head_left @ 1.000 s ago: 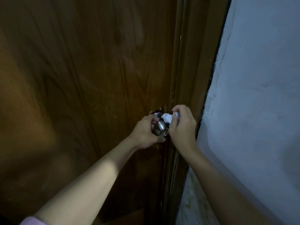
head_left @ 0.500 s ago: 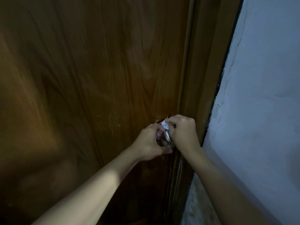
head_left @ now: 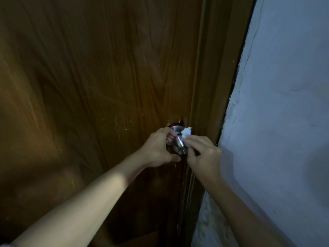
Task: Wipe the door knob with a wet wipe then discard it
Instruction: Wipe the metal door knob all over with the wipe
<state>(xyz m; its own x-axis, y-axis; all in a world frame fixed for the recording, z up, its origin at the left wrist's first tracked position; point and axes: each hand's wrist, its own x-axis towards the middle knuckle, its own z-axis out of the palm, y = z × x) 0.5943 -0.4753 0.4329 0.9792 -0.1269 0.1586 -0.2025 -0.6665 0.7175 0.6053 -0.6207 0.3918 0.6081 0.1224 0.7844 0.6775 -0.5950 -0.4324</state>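
A round silver door knob sticks out of the brown wooden door near its right edge. My left hand grips the knob from the left, fingers curled around its neck and thumb under it. My right hand holds a small crumpled white wet wipe between thumb and fingers and presses it against the knob's upper right side. Part of the wipe is hidden inside my fingers.
The wooden door frame runs beside the knob. A pale painted wall with cracks along its edge fills the right side. The scene is dim.
My right hand has slid from over the knob's top down to its right side, uncovering the knob and the wipe. The left hand keeps its grip.
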